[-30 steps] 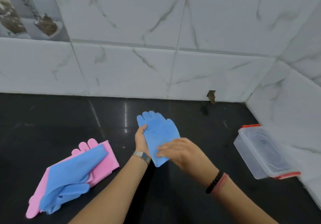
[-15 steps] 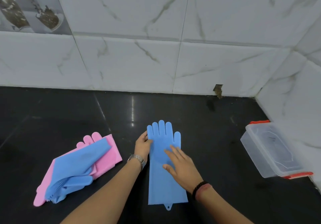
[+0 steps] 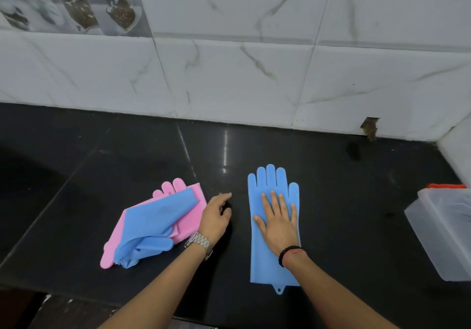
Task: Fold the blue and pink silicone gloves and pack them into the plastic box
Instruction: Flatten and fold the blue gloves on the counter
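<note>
Blue silicone glove [image 3: 274,265] flat and unfolded on the black tabletop [image 3: 344,201], just right of the frame's centre, fingers toward the tiled wall [image 3: 229,73] at the top, cuff with its small hanging tab toward the lower edge. Right hand [image 3: 277,222] laid palm-down on the middle of that glove, fingers spread and straight, nothing gripped; dark bead bracelet [image 3: 289,251] and a reddish thread at the wrist. Left hand [image 3: 215,217] left of the glove, apart from it, fingers loosely curled and half open, empty (whether its fingertips touch the tabletop, cannot tell); metal wristwatch [image 3: 200,243] on that wrist.

Further left, in the left-centre of the frame, a loose pile: second blue silicone glove [image 3: 153,222] draped diagonally over pink silicone gloves [image 3: 190,219], pink fingertips poking out at the pile's upper end and another pink end at its lower left, bristled scrubbing nubs showing along the lower edges. Left wrist just beside the pile's right edge.

At the right edge of the frame, well apart from the gloves, clear plastic box [image 3: 441,234] with orange-red clips, partly cut off by the frame, lid on top. Small broken notch [image 3: 369,127] in the tile at the wall's base, upper right. Decorative tile printed with jars [image 3: 74,2] in the upper left.
</note>
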